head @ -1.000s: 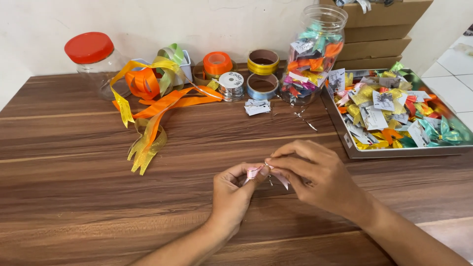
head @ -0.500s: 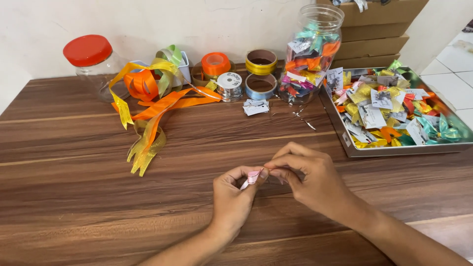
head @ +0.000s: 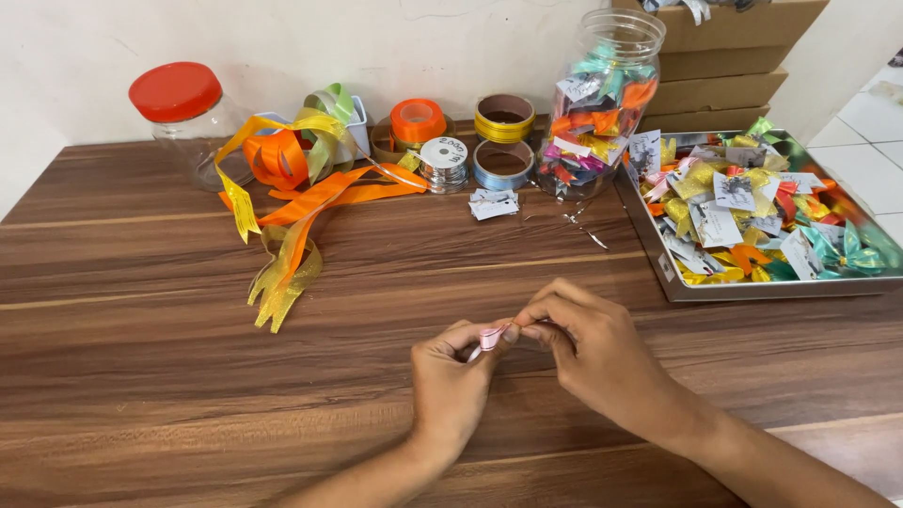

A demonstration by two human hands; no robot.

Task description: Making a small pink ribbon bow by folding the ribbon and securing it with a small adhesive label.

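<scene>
Apparently early in its shaping, a small pink ribbon piece (head: 490, 337) sits pinched between the left hand (head: 450, 390) and right hand (head: 594, 362) above the wooden table (head: 141, 376); a metal tray (head: 752, 290) already holds many finished bows.

Dark wooden table (head: 141, 357) with ribbon spools (head: 444, 162), jars (head: 602, 103), loose ribbons (head: 292, 216), metal tray (head: 670, 282).
</scene>
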